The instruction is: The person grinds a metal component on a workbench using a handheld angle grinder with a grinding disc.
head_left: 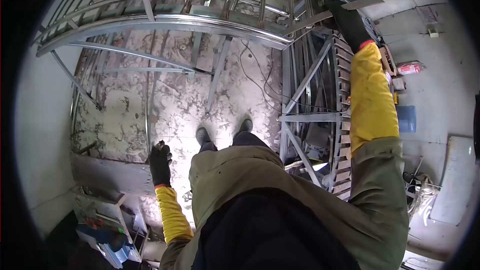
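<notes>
My right hand (348,20), in a black glove with a yellow sleeve cover, is raised at the upper right. It grips a flat metal bar (367,2) that slants over the top of a steel frame (310,117). My left hand (160,162), gloved the same way, hangs low at the left in a closed fist. A small pale piece (161,143) pokes out of its top, and I cannot tell what it is. A thin metal rod (147,115) runs just beside that fist. My two shoes (202,135) stand on a stained concrete floor.
A curved stainless railing assembly (165,20) spans the top. Black cables (260,80) trail over the floor. A metal shelf with tools (107,220) stands at the lower left. A blue container (406,118), boxes and a white board (457,180) lie at the right.
</notes>
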A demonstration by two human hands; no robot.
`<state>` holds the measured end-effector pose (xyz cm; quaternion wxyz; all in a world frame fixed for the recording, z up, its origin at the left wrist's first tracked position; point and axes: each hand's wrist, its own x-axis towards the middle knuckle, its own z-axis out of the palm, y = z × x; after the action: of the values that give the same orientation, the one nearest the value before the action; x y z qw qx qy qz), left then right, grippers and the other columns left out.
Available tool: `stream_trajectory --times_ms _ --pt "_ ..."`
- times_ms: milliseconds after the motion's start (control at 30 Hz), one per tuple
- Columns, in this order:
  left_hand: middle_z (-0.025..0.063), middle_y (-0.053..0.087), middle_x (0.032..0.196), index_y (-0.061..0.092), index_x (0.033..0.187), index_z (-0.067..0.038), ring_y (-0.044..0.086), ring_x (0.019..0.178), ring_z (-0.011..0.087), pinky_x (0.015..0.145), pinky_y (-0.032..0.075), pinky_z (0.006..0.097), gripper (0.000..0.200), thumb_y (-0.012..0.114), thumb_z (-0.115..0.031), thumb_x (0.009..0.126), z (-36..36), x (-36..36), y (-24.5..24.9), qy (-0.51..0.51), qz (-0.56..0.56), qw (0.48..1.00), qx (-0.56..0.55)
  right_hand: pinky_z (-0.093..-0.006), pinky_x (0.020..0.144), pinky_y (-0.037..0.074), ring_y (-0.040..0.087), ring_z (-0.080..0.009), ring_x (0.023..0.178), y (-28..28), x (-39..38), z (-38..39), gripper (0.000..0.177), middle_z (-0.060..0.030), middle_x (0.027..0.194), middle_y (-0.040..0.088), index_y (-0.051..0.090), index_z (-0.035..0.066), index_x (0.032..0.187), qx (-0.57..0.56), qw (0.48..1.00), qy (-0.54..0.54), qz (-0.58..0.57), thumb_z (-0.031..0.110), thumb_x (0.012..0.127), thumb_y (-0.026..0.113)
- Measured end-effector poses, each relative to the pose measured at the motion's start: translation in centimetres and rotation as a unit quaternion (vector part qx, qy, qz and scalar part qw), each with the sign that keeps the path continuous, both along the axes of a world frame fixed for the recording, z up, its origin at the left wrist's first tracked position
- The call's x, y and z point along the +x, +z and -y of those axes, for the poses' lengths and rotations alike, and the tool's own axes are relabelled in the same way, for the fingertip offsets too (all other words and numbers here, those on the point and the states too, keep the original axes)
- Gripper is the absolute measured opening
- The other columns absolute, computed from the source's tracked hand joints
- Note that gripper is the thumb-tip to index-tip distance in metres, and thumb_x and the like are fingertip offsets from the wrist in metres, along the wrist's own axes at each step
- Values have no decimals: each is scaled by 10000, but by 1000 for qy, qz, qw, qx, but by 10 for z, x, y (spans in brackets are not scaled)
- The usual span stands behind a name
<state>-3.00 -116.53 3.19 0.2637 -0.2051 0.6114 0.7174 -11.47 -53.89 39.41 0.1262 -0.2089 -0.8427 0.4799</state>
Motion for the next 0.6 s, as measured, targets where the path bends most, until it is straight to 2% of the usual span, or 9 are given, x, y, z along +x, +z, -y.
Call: stream_trajectory --times_ms 33,100,167,233,333,400,533,567,600 --pt "-68 583 850 662 1216 -102 525 713 49 632 434 234 254 680 -200 983 1 10 -13 2 10 1000 5 -322 846 615 746 -199 944 -3 -8 -7 463 -127 1119 742 711 -4 1266 5 1000 2 10 382 1010 687" --pt "-87 494 731 615 988 -182 433 578 42 507 317 219 69 668 -222 1007 -3 29 -33 5 83 996 -43 -333 831 612 740 -196 964 -7 -21 -17 481 -117 1117 744 701 4 1281 53 995 2 89 405 1017 669" --pt "-95 475 705 580 921 -209 420 556 39 492 301 217 131 669 -254 1008 -8 45 -48 7 100 995 -29 -331 823 608 738 -192 955 -12 -25 -26 468 -105 1106 749 705 13 1275 80 991 15 103 404 1022 658" --pt "-94 487 720 591 947 -214 428 570 39 504 311 215 111 669 -263 1010 -17 54 -49 30 154 988 -9 -329 816 603 736 -187 947 -13 -30 -30 456 -93 1095 753 709 21 1269 106 987 28 115 403 1028 648" --pt "-95 504 746 626 1038 -186 440 592 32 523 323 214 96 658 -275 1023 -26 62 -49 -11 155 988 -27 -306 796 587 730 -171 891 -18 -30 -30 405 -74 1071 762 732 35 1231 97 984 -21 148 376 1030 647" --pt "-91 527 761 650 1149 -140 444 600 28 531 326 212 179 660 -264 1020 -30 59 -57 -27 162 986 -19 -297 763 582 737 -172 866 -20 -23 -28 389 -74 1064 766 737 34 1221 93 987 -6 132 362 1026 658" --pt "-85 530 767 645 1191 -125 446 603 29 534 332 211 216 660 -248 1014 -33 47 -72 -65 171 983 -25 -318 765 608 758 -193 893 -36 -16 -33 377 -89 1055 765 721 28 1240 75 987 -1 145 333 1025 669" --pt "-67 562 810 633 1273 -72 479 630 36 551 370 219 319 681 -211 990 -33 43 -73 -64 175 982 -27 -327 782 619 762 -201 901 -42 -16 -33 375 -99 1065 763 714 25 1248 43 989 -4 141 324 1026 667" --pt "-49 595 853 621 1354 -20 512 657 42 567 408 226 426 702 -175 965 -35 39 -73 -62 178 982 -29 -309 736 618 777 -218 805 -46 -18 -31 359 -96 1007 763 725 28 1167 32 993 -21 113 341 995 691"
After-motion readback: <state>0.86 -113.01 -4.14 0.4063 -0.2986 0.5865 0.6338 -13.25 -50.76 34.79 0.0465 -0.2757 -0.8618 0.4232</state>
